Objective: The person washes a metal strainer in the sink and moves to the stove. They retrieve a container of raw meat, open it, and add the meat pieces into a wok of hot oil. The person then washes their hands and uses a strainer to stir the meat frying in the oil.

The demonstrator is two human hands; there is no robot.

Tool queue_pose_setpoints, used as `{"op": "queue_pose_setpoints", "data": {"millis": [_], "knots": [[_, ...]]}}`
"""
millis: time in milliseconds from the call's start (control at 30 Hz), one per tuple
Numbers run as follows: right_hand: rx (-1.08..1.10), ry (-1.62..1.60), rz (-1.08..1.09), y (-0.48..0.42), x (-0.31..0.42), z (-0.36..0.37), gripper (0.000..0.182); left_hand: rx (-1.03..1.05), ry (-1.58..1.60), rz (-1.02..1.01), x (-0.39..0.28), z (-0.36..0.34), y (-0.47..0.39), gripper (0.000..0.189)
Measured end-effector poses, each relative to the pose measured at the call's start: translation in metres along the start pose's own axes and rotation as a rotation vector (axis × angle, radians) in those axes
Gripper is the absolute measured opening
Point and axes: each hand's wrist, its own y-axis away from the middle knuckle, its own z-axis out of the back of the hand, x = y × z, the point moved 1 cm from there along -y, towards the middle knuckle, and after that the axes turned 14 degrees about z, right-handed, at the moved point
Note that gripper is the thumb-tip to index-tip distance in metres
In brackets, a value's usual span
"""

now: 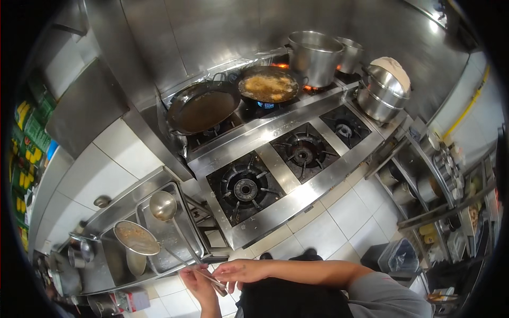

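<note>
My left hand (197, 283) is closed around the long metal handles of a mesh strainer (136, 237) and a ladle (163, 206). Brown crumbs cling to the strainer's mesh. Its round head hangs over the sink basin (112, 265), while the ladle's bowl lies over a rectangular steel tray (167, 254) to its right. The fingers of my right hand (239, 272) are at the handle ends beside my left hand; whether they grip the handles is unclear. An oval pale shape just below the strainer cannot be identified.
A wok (268, 85) of bubbling oil with golden frying food sits over a blue flame. Beside it is a wok (206, 111) of dark liquid. Stockpots (316, 59) stand behind; unlit burners (245, 190) line the front. A bin (391, 256) and a pot rack (423, 187) are at right.
</note>
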Motion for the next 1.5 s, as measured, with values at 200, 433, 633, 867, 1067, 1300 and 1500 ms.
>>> {"op": "queue_pose_setpoints", "data": {"millis": [200, 433, 633, 867, 1067, 1300, 1500], "knots": [[0.007, 0.108, -0.051, 0.028, 0.03, 0.048, 0.041, -0.05, -0.163, 0.023, 0.024, -0.074, 0.005, 0.011], [0.03, 0.086, 0.167, 0.09, 0.046, 0.122, 0.027, -0.117, -0.484, -0.113, 0.034, -0.191, 0.024, 0.028], [0.024, -0.235, 0.121, 0.165, 0.111, 0.204, 0.035, 0.073, -0.424, -0.069, 0.091, -0.251, 0.073, 0.048], [-0.264, -0.079, 0.229, 0.231, 0.223, 0.307, 0.027, 0.646, -0.65, 0.598, 0.308, -0.37, 0.048, 0.033], [-0.555, 0.054, 0.243, 0.256, 0.329, 0.427, 0.022, 0.442, -0.684, 0.868, 0.431, -0.507, 0.021, 0.084], [-0.749, 0.462, 0.236, 0.274, 0.422, 0.516, 0.023, 0.288, -0.203, 0.913, 0.507, -0.581, 0.008, 0.049], [-0.739, 0.361, 0.228, 0.29, 0.43, 0.569, 0.023, 0.165, -0.221, 0.853, 0.491, -0.595, 0.01, 0.038]]}}
